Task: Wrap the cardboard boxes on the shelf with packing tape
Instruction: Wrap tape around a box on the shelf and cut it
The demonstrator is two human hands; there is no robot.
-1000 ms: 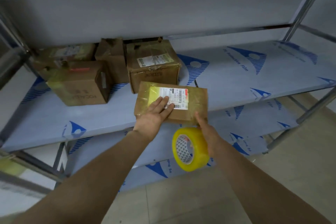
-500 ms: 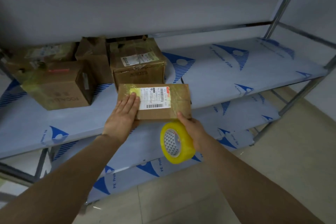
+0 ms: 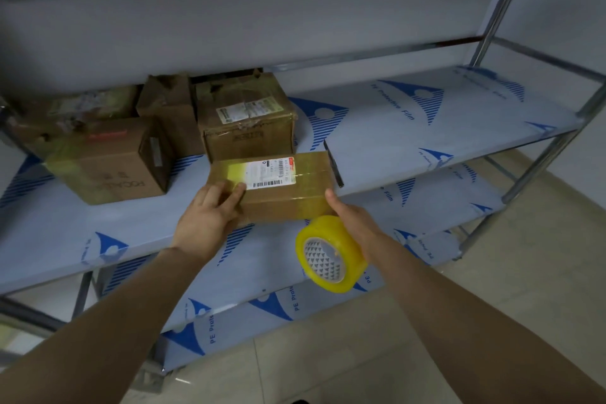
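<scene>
A flat cardboard box [image 3: 282,193] with a white shipping label lies near the front edge of the middle shelf [image 3: 410,141]. Yellowish tape bands cross its top and front. My left hand [image 3: 210,213] rests on the box's left end with the fingers laid flat on top. My right hand [image 3: 352,220] holds a yellow roll of packing tape [image 3: 329,252] just below the box's right front corner, thumb against the corner. The roll hangs in front of the shelf edge.
Several other cardboard boxes stand at the back left of the shelf: a labelled one [image 3: 247,118] right behind the flat box and one with printed letters [image 3: 111,164] to the left. The shelf's right half is bare film-covered metal. A lower shelf [image 3: 436,203] and tiled floor lie below.
The box and both hands have stayed together while the view swung left and back right. My left hand slid from the label to the box's left end. The tape roll hangs lower right.
</scene>
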